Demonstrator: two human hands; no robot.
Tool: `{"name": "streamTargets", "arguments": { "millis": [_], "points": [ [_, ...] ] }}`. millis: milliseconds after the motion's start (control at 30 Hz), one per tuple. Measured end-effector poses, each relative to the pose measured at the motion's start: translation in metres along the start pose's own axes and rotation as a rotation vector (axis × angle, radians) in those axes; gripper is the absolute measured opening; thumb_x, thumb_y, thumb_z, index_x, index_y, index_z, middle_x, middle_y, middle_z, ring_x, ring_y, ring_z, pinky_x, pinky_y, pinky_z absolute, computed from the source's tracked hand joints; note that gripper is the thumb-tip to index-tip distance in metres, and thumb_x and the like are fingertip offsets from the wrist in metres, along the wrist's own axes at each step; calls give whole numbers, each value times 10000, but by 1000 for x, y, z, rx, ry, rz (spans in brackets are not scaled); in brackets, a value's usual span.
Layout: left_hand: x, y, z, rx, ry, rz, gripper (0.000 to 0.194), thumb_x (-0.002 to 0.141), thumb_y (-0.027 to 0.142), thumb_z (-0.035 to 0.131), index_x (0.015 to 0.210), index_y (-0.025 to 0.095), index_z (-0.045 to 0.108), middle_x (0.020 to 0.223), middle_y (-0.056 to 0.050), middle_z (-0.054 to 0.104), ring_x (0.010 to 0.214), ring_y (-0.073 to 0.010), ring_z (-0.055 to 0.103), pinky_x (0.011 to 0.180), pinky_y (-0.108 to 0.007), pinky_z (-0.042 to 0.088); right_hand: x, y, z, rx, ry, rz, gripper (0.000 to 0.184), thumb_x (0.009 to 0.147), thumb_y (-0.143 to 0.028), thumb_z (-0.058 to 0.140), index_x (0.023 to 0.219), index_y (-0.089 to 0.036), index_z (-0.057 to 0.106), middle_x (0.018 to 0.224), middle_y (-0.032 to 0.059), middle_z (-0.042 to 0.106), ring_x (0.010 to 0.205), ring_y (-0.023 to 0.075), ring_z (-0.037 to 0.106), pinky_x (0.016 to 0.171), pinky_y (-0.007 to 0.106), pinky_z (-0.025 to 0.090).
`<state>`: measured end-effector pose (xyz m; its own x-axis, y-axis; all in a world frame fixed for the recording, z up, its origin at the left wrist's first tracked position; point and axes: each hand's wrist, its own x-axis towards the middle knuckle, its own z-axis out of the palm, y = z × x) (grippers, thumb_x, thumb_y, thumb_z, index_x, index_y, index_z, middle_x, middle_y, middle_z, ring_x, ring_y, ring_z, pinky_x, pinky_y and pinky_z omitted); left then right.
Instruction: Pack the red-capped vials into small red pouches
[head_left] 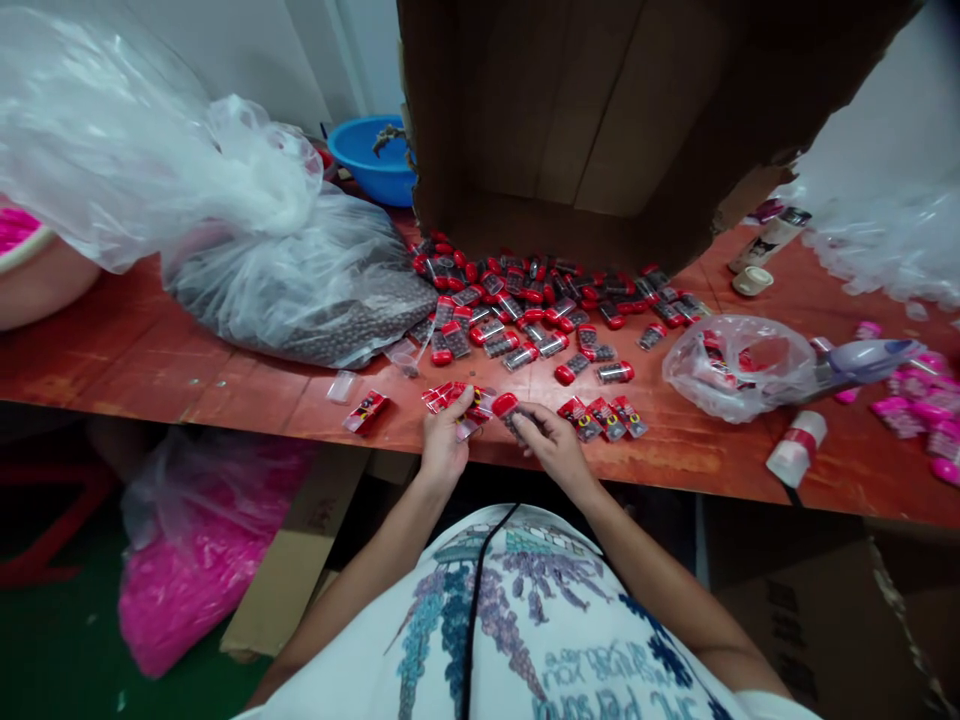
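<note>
Fingers (pixel 460 406) grip red packets (pixel 444 393) (left hand (pixel 444 445)) and a capped tube (pixel 507 407) (right hand (pixel 561 448)) near the table's edge (pixel 675 470).

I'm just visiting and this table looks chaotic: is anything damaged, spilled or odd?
The cardboard box has ragged, torn edges at its opening. Red-capped containers lie jumbled before it, like a spill, though perhaps deliberately. A small clear piece lies apart near the bulging bag, without a red cap.
</note>
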<state>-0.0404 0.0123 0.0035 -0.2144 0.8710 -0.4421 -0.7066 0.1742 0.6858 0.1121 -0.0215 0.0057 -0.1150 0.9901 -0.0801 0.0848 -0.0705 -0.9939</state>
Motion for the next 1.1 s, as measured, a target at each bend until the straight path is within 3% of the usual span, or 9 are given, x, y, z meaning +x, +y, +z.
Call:
{"name": "streamTargets", "arguments": {
  "millis": [233,367,500,700,900,967,1100],
  "points": [
    [-8,3,7,43,1,121,235,548,189,827,661,127,630,610,23,648,517,-95,599,516,-206,479,-6,-1,2,-48,44,-62,306,848,-388,568,1086,-221,662,906,34,639,726,142,571,521,203,487],
    [-10,3,8,77,-27,140,255,552,217,828,698,137,636,637,26,654,535,-99,606,526,-208,472,-5,1,3,-24,-46,-3,305,842,-397,566,1069,-217,664,839,13,634,627,116,554,475,201,467],
    [-13,1,6,106,-102,110,278,545,212,834,751,143,660,707,9,679,612,-124,638,617,-251,515,-4,4,5,133,2,73,358,807,-408,608,1113,-223,578,792,-16,620,555,94,540,432,189,441],
    [-19,-1,0,225,-233,107,256,543,184,828,745,131,679,719,-18,696,648,-146,649,690,-282,526,-5,3,7,111,75,-21,279,759,-378,683,973,-221,595,882,11,660,746,138,604,532,199,471],
    [-24,10,3,276,-330,108,303,503,136,834,767,150,686,736,-17,709,687,-163,656,712,-288,520,-5,-1,4,248,-10,113,292,758,-434,662,919,-198,604,776,-5,654,592,112,580,440,187,442],
    [-27,12,6,270,-333,101,285,511,135,831,757,150,688,722,-18,707,673,-163,655,706,-285,519,-6,-4,3,216,9,77,275,759,-421,668,912,-198,614,790,1,666,627,123,600,493,210,474],
    [-32,6,10,206,-245,163,265,506,130,832,729,154,692,703,-7,704,640,-143,650,698,-267,518,-11,-9,4,-20,114,-129,227,782,-369,667,947,-214,657,873,23,691,782,161,630,710,277,512]
  ]
}}
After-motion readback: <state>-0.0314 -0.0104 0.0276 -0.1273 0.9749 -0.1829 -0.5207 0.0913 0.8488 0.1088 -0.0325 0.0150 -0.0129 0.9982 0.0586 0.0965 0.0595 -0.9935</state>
